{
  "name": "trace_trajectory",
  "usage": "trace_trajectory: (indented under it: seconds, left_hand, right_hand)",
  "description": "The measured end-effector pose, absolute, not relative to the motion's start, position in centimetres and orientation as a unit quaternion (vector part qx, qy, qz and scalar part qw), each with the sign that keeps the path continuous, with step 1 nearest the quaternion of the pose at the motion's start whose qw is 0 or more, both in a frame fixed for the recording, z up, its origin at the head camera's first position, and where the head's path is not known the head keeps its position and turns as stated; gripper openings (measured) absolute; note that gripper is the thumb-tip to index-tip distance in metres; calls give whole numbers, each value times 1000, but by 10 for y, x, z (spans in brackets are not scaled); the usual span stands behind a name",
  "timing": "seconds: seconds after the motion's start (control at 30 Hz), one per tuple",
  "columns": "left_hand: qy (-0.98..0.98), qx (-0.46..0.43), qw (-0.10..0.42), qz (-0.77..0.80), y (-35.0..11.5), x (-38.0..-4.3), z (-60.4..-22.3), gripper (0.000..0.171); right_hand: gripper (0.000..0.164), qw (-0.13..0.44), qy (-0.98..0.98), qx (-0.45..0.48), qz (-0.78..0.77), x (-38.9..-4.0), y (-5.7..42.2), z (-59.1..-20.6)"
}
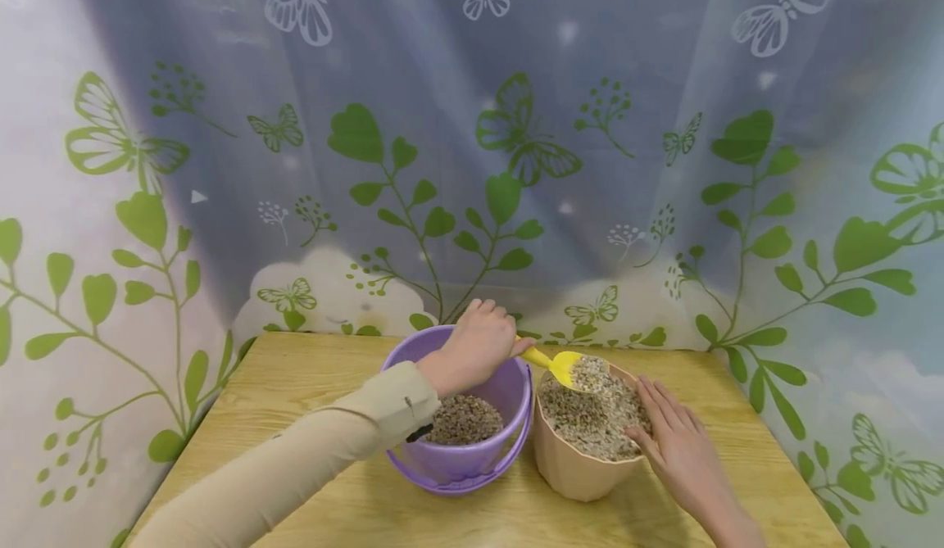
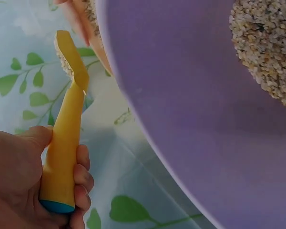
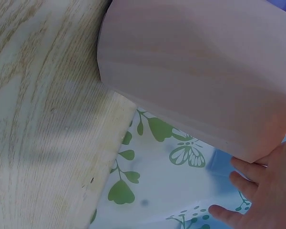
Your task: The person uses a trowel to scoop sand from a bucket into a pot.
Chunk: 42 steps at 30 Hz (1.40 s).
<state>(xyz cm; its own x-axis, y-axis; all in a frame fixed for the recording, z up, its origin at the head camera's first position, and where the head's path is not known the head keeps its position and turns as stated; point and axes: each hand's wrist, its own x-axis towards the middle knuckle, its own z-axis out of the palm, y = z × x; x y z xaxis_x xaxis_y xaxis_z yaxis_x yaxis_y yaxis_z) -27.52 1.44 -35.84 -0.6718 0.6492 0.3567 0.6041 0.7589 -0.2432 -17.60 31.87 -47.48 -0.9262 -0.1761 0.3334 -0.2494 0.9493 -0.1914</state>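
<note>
My left hand (image 1: 475,345) reaches over the purple bucket (image 1: 509,396) and grips the handle of a yellow toy shovel (image 1: 564,366). In the left wrist view, fingers and thumb wrap round the shovel's thick handle (image 2: 64,148), which has a blue end. The scoop carries a heap of pale gravel (image 1: 590,374) above the peach-coloured pot (image 1: 583,478). Gravel fills that pot close to its rim. My right hand (image 1: 680,446), fingers extended, rests against the pot's right rim. Seen from the right wrist, the fingers lie by the pot's upper edge (image 3: 257,155).
More gravel (image 1: 465,419) lies in the bottom of the bucket, whose purple handle hangs down at its front right. Both containers stand side by side on a wooden table (image 1: 310,368). A curtain (image 1: 413,81) with butterflies and leaves hangs behind and at both sides.
</note>
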Motion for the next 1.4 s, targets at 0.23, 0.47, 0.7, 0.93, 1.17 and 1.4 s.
trace_trajectory:
  seconds: [0.23, 0.47, 0.7, 0.93, 1.17, 1.4]
  left_hand:
    - [-919, -342, 152, 122, 47, -280, -364, 51]
    - [-910, -356, 157, 145, 69, -277, -369, 49]
    - [-887, -366, 218, 177, 76, -278, -366, 57]
    - [-876, -370, 210, 228, 76, -281, -360, 25]
    - [-890, -333, 196, 244, 69, -284, -351, 51]
    - [-884, -324, 193, 276, 63, -282, -341, 44]
  right_hand:
    - [67, 167, -973, 106, 116, -177, 318, -477]
    - [67, 162, -974, 103, 116, -177, 318, -478]
    - [65, 182, -970, 110, 116, -177, 318, -480]
    - [64, 183, -970, 111, 119, -177, 318, -480]
    - [65, 177, -970, 110, 123, -177, 318, -480]
    - [65, 170, -972, 108, 125, -178, 318, -479]
